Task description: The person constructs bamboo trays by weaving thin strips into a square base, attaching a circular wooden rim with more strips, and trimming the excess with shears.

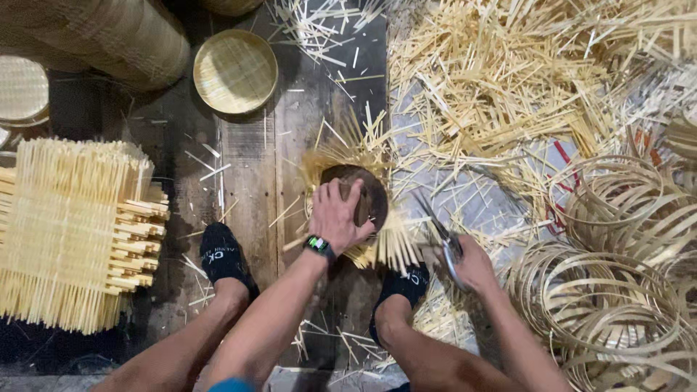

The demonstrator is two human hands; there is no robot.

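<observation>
My left hand (338,215) presses down on a round dark wooden disc (376,194) that sits on a woven bamboo mat (347,149), whose loose strip ends fan out around it. A watch is on that wrist. My right hand (473,265) holds a pair of metal scissors (440,234), blades pointing up-left toward the mat's right edge. The trimmed strip ends (398,249) hang by my right foot. Both feet in black socks rest on the wooden floor on either side of the work.
A stack of square woven bamboo mats (72,232) lies at left. A round finished bamboo tray (234,70) and a tall stack of trays (109,36) stand at top left. Loose bamboo offcuts (501,72) cover the upper right; coiled bamboo hoops (617,276) pile at right.
</observation>
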